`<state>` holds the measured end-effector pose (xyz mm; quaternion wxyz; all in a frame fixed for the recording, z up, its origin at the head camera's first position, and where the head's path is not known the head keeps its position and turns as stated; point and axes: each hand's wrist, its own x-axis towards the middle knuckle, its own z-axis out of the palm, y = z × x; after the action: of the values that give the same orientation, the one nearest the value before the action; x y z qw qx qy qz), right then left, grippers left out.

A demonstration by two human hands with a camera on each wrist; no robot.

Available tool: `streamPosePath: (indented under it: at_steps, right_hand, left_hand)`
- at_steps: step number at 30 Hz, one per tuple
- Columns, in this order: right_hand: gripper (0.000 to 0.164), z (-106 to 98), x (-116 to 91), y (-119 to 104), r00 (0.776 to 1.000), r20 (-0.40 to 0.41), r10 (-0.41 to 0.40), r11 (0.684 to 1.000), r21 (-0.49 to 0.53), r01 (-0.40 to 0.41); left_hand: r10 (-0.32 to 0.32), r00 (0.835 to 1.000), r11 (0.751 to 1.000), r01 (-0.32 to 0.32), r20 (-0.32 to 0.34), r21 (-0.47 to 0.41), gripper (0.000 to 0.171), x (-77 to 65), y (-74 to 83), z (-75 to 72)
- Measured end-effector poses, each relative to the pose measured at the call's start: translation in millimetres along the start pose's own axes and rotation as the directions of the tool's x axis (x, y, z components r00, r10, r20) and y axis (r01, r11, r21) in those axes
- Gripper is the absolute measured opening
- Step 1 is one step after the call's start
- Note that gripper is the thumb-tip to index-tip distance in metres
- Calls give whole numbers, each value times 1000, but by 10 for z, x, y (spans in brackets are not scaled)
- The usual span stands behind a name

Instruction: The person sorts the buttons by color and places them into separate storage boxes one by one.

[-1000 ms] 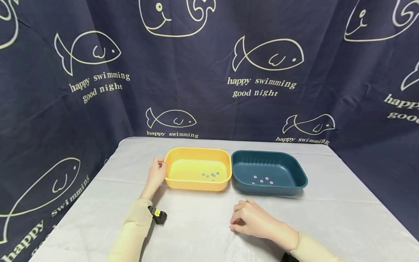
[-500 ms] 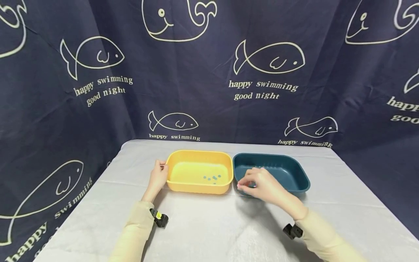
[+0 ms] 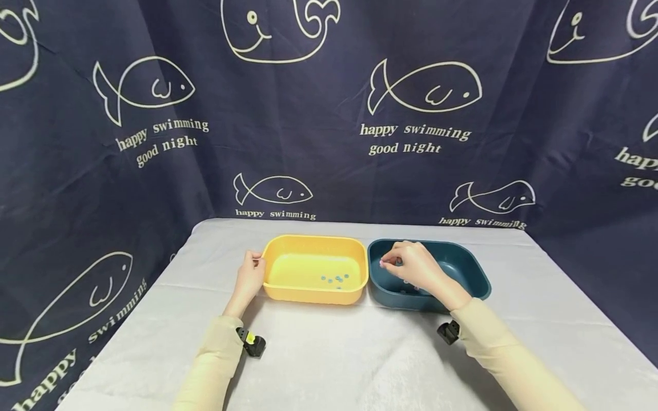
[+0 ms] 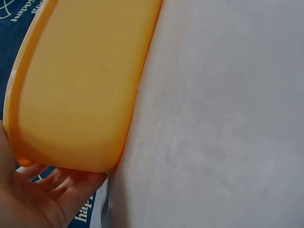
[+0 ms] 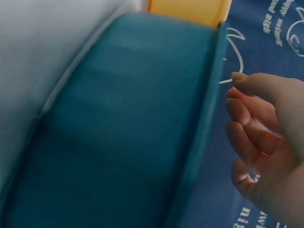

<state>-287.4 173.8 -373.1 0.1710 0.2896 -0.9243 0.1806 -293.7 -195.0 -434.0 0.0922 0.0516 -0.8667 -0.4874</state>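
My left hand (image 3: 250,279) holds the left end of the yellow bin (image 3: 311,295). In the left wrist view, its fingers lie against the bin's outer wall (image 4: 76,118), with the thumb up by the rim. Several small blue beads (image 3: 330,281) are on the bin's floor. My right hand (image 3: 416,267) is over the left part of the dark teal bin (image 3: 462,274), pinching a small pink bead (image 3: 382,263) between thumb and index finger. Its other fingers are curled, as the right wrist view shows. Several pink beads (image 3: 406,281) lie in the teal bin, partly hidden beneath this hand.
The two bins stand side by side, ends close together, towards the back of a table with a pale cloth (image 3: 329,354). Behind and at the sides hangs a navy curtain (image 3: 329,114) with fish drawings. A black wrist camera (image 3: 254,345) is strapped to the left forearm, another (image 3: 448,332) to the right.
My right hand has risen from the table in front of the bins and moved forward over the teal bin, the pink bead still pinched. The left hand keeps its hold on the yellow bin.
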Motion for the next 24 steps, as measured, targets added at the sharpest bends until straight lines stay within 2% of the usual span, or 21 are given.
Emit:
streamPosePath:
  at_steps: [5,14,24]
  right_hand:
    - [11,37,11,99,1000,18,21,1000,-3,-21]
    - [13,114,-31,207,992,118,48,999,-2,-49]
    - [12,143,-47,236,992,117,55,998,-30,-52]
  left_hand:
    - [3,1000,1000,-3,0,-10,29,-11,0,5]
    - [10,1000,1000,-10,0,-2,30,-22,-9,-5]
    - [7,1000,1000,-7,0,1,30,-13,-13,-7]
